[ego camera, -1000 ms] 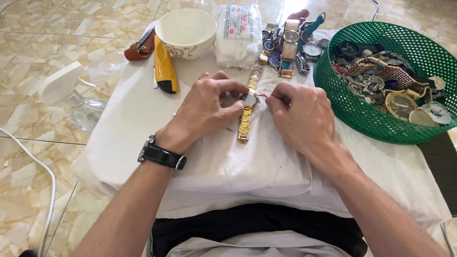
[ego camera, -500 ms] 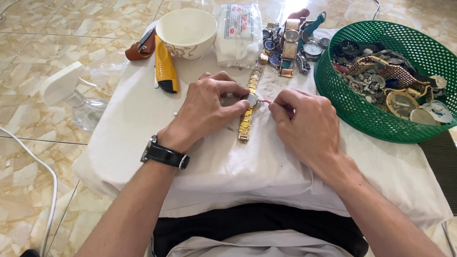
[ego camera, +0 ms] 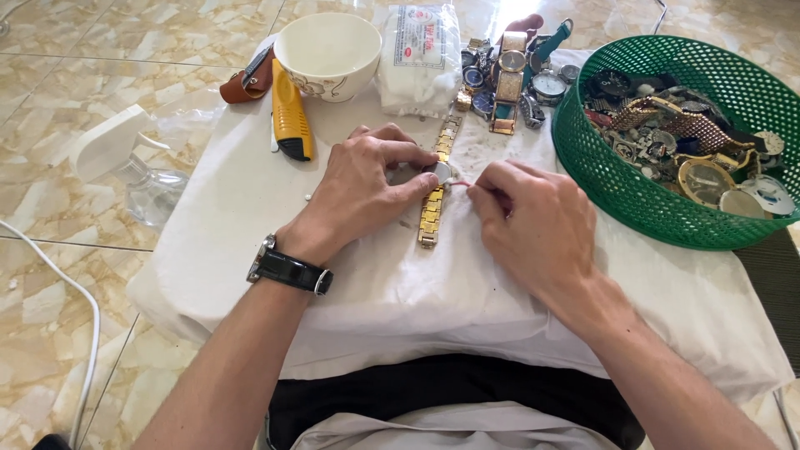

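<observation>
At the frame's centre the gold-link wristwatch lies flat on the cloth-covered bench, its case pinched steady by the left hand so the right hand, fingers closed on a thin pink-tipped stick, can touch its face.

The left hand pinned the gold watch to the white cloth; the right hand pinched a thin stick at its case.

We see one pkg: a clear plastic bag of white stuff w/ red-blue printed label, at bench's far edge, just right of white bowl.
</observation>
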